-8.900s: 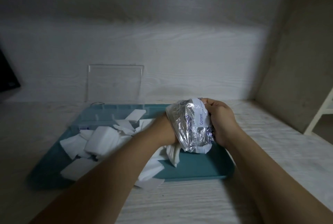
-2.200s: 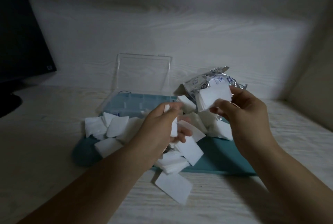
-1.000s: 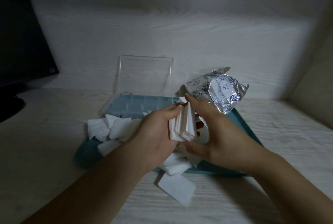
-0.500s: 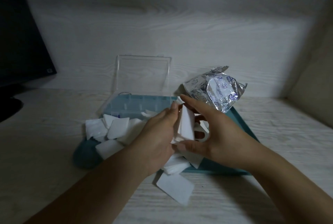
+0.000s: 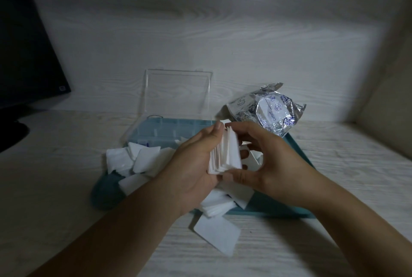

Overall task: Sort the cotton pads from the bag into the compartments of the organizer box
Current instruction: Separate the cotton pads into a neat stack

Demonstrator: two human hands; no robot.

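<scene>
2 bare forearms, 2 hands: left (image 5: 194,165), right (image 5: 274,165); no sleeves, no jewellery visible.

- Organizer box (image 5: 169,130) sits at the back of the tray (image 5: 298,149), lid (image 5: 178,94) upright behind it.
- Bag (image 5: 267,112) rests on the tray's far right corner.
- Loose cotton pads (image 5: 136,158) pile on the tray's left.
- One single pad (image 5: 217,234) lies on the tabletop (image 5: 55,176), before the tray.
- Monitor (image 5: 24,58) stands far left.
- Both hands, left hand (image 5: 194,165) and right hand (image 5: 274,163), hold a stack of pads (image 5: 227,154) between them above the tray.
</scene>
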